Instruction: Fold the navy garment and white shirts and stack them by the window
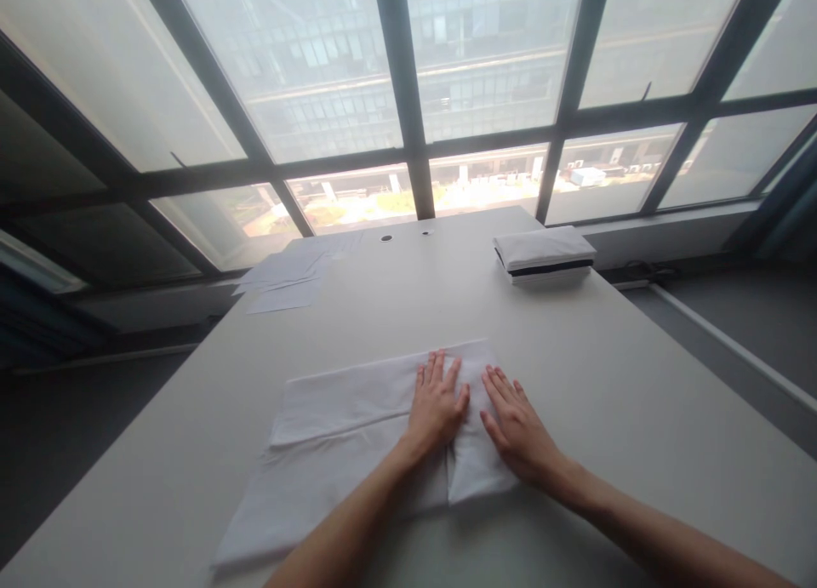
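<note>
A white cloth (345,465), perhaps a garment, lies partly folded on the white table (408,294). A lengthwise seam or fold edge crosses its middle, and its right end is doubled over into a narrow flap. My left hand (437,405) rests flat on the cloth beside the flap's edge, fingers stretched out and pointing away from me. Flat on the flap at the right lies my right hand (518,426), its fingers extended. Neither hand grips anything. My left forearm covers part of the cloth's near side.
Toward the far right of the table sits a stack of folded cloths (544,254), white with a dark layer between. Several sheets of paper (290,273) overlap at the far left. A round cable hole (386,239) is near the back edge. Tall windows (485,60) stand behind.
</note>
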The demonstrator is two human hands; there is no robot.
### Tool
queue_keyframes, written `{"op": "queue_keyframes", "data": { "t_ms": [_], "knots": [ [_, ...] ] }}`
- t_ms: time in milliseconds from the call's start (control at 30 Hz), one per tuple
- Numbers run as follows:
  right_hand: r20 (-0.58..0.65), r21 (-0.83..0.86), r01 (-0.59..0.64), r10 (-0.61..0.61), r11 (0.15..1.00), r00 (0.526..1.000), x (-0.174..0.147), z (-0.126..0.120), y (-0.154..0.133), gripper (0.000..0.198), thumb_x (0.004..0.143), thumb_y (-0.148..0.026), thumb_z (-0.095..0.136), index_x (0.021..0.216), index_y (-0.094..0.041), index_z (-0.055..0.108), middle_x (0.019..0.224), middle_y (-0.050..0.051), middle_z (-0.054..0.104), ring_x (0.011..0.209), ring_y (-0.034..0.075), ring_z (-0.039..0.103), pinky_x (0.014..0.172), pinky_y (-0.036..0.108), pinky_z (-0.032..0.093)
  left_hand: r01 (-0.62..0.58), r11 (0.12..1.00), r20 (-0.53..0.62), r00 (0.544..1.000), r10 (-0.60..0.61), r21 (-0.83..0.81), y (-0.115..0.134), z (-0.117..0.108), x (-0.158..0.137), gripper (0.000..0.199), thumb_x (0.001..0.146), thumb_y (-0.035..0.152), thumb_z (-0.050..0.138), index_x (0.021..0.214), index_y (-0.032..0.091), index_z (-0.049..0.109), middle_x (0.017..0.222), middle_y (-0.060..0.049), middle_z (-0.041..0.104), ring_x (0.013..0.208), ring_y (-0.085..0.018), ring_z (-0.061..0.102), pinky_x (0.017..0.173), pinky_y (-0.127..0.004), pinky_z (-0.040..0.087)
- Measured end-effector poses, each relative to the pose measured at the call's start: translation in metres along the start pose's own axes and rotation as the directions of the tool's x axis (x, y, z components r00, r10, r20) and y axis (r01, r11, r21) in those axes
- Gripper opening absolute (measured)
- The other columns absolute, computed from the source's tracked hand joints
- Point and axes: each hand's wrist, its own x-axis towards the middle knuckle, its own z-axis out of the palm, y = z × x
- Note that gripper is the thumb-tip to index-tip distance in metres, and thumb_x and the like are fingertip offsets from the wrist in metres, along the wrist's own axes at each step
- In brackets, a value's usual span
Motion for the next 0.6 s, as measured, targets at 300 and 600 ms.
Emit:
{"op": "queue_keyframes", "data": {
  "t_ms": [300, 600],
  "knots": [
    [0.065, -0.056, 0.032, -0.029, 0.998, 0.997, 0.064, -0.009, 0.012, 0.065, 0.100, -0.032, 0.034, 0.160, -0.007, 0.027, 0.168, 0.014, 0.018, 0.157, 0.024, 0.010, 0.126, 0.052, 0.010, -0.015, 1.000, -0.023, 1.000, 0.015, -0.016, -0.002, 0.002, 0.000, 0.054, 0.101, 0.040, 0.047, 0.152, 0.023, 0.047, 0.164, -0.014, 0.034, 0.154, -0.031, 0.025, 0.123, -0.055, 0.024],
    [0.105, -0.080, -0.005, 0.013, 0.997, 0.994, 0.070, 0.001, 0.022, 0.066, 0.102, -0.039, 0.030, 0.160, -0.009, 0.027, 0.168, 0.011, 0.018, 0.157, 0.023, 0.011, 0.126, 0.050, 0.006, -0.016, 1.000, -0.046, 0.999, 0.016, -0.010, 0.000, 0.002, -0.001, 0.055, 0.102, 0.043, 0.047, 0.153, 0.023, 0.046, 0.163, -0.014, 0.036, 0.153, -0.030, 0.026, 0.122, -0.054, 0.025]
  ]
}}
